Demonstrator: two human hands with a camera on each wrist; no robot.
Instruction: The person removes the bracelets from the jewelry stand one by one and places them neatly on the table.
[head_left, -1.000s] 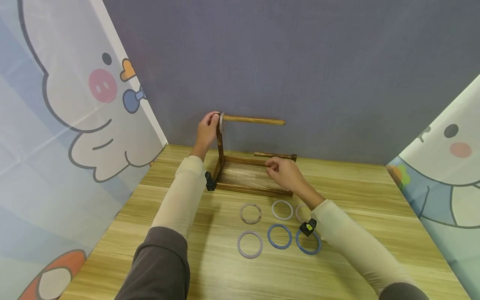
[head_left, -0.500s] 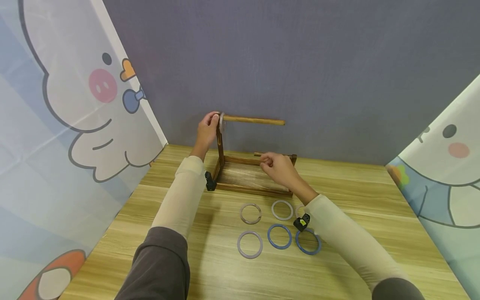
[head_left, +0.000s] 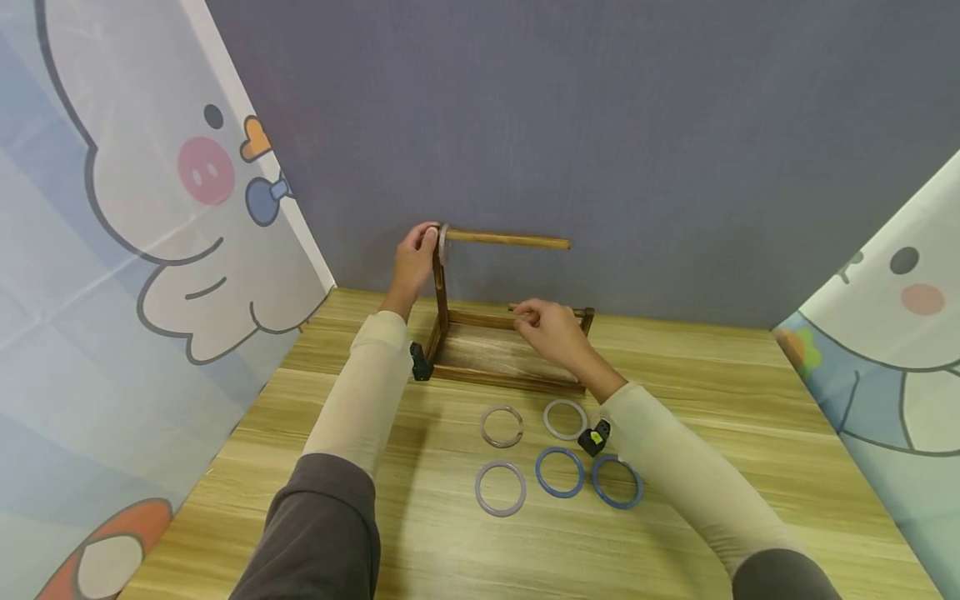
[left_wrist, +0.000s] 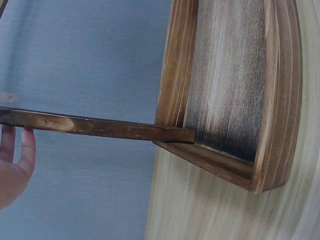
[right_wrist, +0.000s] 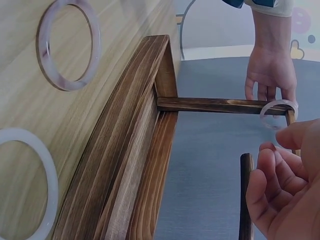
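A dark wooden bangle stand (head_left: 507, 383) is at the back of the table, with an upper rod (head_left: 510, 241) and a lower rod (right_wrist: 244, 195). My left hand (head_left: 414, 260) grips the top of its left post (left_wrist: 95, 124), thumb in front and fingers behind. Beside that hand a pale bangle (head_left: 444, 247) hangs at the left end of the upper rod. My right hand (head_left: 553, 333) is over the stand's tray, in front of the lower rod. Its fingers are loosely curled, and I see nothing between them in the right wrist view.
On the wooden table in front of the stand lie a brown-patterned bangle (head_left: 482, 427), a pale bangle (head_left: 546, 419), a lavender bangle (head_left: 500, 513) and two blue bangles (head_left: 538, 472). A grey backdrop (head_left: 600, 150) rises behind the stand; cartoon-printed sheets (head_left: 150, 275) flank the sides.
My right hand has moved a little left and away from me, along the lower rod, its forearm now covering another pale bangle. The left hand and the stand have stayed still.
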